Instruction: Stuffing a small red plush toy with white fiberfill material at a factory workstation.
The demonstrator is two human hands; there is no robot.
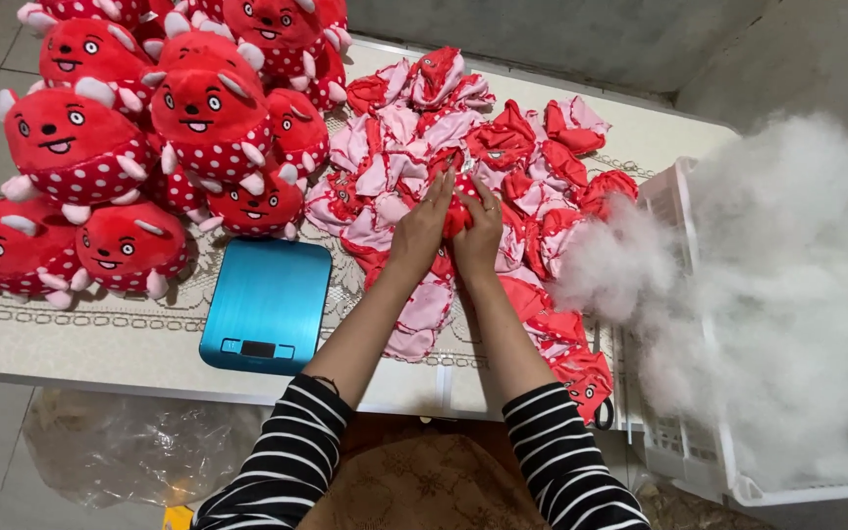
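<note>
My left hand and my right hand are pressed together around one red unstuffed toy skin, above a heap of flat red and pink toy skins on the table. A ring shows on my right hand. Both sleeves are black with white stripes. Most of the held skin is hidden between my palms.
A pile of stuffed red plush toys with white dots fills the table's left end. A blue kitchen scale lies in front of them. A white plastic crate heaped with white fibre stuffing stands to the right. A clear plastic bag lies on the floor.
</note>
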